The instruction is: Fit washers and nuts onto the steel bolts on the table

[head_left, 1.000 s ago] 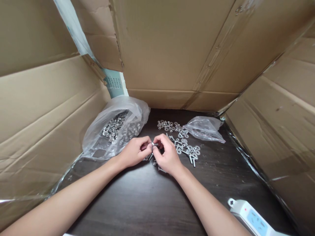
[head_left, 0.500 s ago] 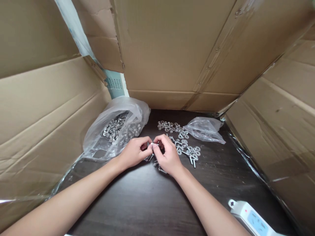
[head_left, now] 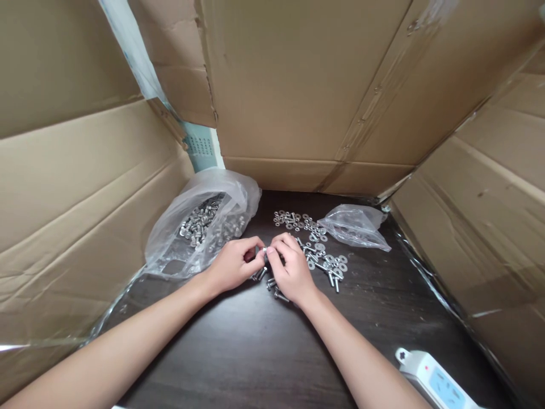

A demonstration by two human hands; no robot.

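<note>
Between the fingertips of both hands is a small shiny metal bolt, mostly covered by the fingers. My left hand pinches it with thumb and forefinger from the left. From the right, my right hand closes thumb and fingers at its other end; whether a nut is on it is hidden. Below the hands lie several bolts on the dark tabletop. Just beyond my right hand are loose bolts, flat washers and small nuts.
At the left, a clear plastic bag lies open with many metal fasteners inside. A smaller clear bag rests at the back right. A white power strip sits front right. Cardboard walls enclose the left, back and right.
My right fingers have shifted around the bolt, and its shank, which stuck out to the right earlier, is now covered. My left hand holds nearly the same place.
</note>
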